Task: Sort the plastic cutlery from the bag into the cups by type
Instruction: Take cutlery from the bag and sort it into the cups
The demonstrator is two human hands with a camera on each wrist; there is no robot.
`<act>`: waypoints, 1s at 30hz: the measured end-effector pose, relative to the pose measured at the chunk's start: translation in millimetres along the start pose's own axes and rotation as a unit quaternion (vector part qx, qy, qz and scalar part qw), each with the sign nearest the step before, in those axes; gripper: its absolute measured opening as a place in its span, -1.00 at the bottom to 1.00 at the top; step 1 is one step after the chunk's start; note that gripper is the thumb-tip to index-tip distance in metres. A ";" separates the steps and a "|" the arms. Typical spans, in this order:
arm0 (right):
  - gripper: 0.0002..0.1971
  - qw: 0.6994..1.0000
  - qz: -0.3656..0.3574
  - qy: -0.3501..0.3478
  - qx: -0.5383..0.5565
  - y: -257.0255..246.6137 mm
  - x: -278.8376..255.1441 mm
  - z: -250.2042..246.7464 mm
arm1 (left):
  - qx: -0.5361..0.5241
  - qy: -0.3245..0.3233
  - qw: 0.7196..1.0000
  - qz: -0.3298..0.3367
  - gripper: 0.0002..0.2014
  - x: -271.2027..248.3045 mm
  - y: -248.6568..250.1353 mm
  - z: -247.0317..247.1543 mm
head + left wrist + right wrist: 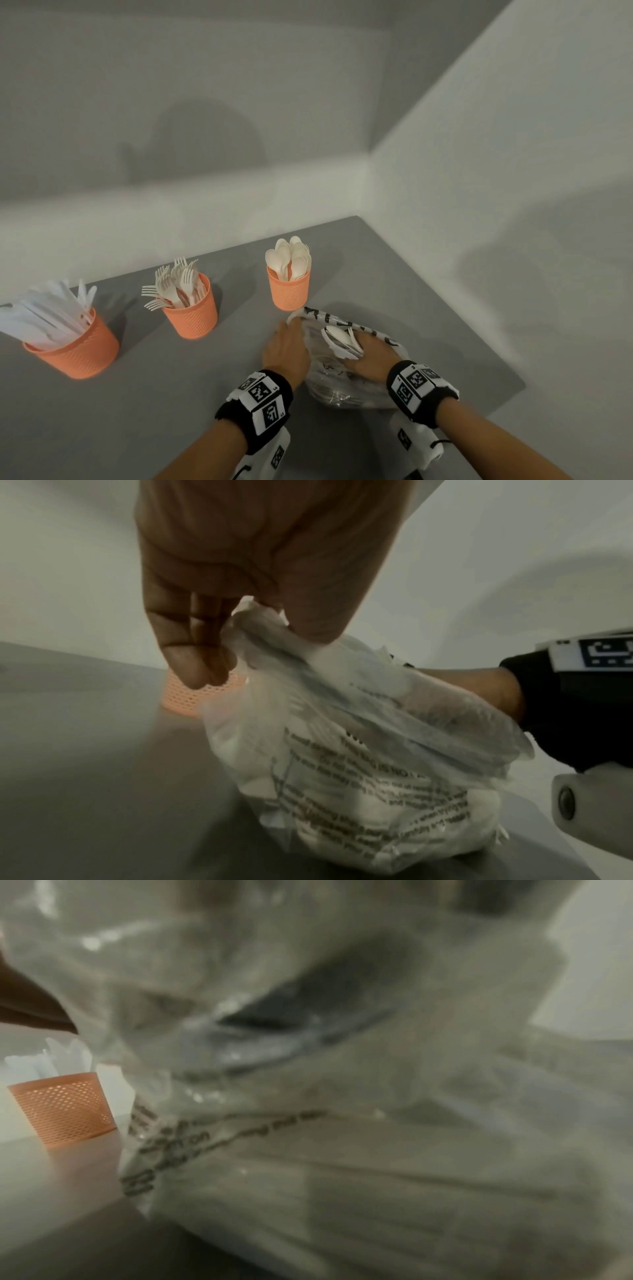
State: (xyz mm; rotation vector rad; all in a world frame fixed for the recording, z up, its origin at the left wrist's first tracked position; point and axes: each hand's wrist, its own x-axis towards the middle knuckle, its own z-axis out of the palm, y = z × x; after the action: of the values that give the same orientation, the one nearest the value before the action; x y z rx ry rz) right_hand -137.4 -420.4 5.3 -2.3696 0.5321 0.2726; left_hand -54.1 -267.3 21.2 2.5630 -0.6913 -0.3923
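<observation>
Emptying bag (346, 383): mouth pinched open by left hand (286, 351)
Right hand (371, 356) is closed on spoons (340, 339) inside, bound for spoon cup (289, 289)

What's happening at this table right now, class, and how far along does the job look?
A person is sorting white plastic cutlery into three orange cups on a grey table. The knife cup, fork cup and spoon cup are already well filled. The left hand pinches the rim of the clear printed bag to hold it open, while the right hand is inside the bag, gripping a bunch of cutlery. More pieces remain in the bag.
</observation>
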 end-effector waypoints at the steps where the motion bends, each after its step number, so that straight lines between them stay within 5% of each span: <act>1: -0.55 1.000 0.001 0.001 0.003 -0.6 -1.6 -1.1 | -0.027 -0.001 1.000 0.001 -0.52 0.6 -0.6 0.6; 7: -0.57 0.998 0.022 -0.004 -0.067 -8.0 4.5 4.3 | -0.212 -0.031 0.977 -0.019 -0.63 5.2 -1.0 9.7; 12: -0.72 0.998 0.015 -0.023 -0.059 -15.7 10.5 12.3 | -0.161 -0.003 0.987 -0.014 -0.75 6.8 -1.6 11.6; 15: -0.62 0.999 0.016 -0.010 -0.048 -12.6 6.7 8.3 | -0.135 0.016 0.990 -0.038 -0.66 8.5 -8.4 8.0; 20: -0.79 0.994 -0.004 0.055 0.099 -17.6 1.9 -18.4 | -0.112 -0.008 0.993 0.019 -0.56 9.2 0.0 9.4; 22: -0.90 0.983 -0.018 0.071 0.167 -28.6 -1.6 -29.3 | -0.130 -0.025 0.990 0.050 -0.63 9.2 4.6 7.2; 25: -0.81 0.960 -0.046 0.112 0.253 -51.0 -4.5 -49.5 | -0.188 0.008 0.981 0.048 -0.79 9.8 7.5 -8.5; 28: -0.83 0.928 -0.071 0.142 0.338 -76.9 -1.6 -68.0 | -0.289 0.085 0.953 0.035 -0.79 3.9 3.4 -31.4; 30: -0.79 0.902 -0.089 0.161 0.390 -96.2 2.5 -74.5 | -0.405 0.073 0.911 -0.002 -0.80 -4.3 -2.8 -45.1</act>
State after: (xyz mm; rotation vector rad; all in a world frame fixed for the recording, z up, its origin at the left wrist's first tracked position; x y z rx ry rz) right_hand -88.6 -405.1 115.8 -1.6507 0.4551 -0.3713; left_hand -39.4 -247.0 59.1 1.7748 -0.3540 -0.3798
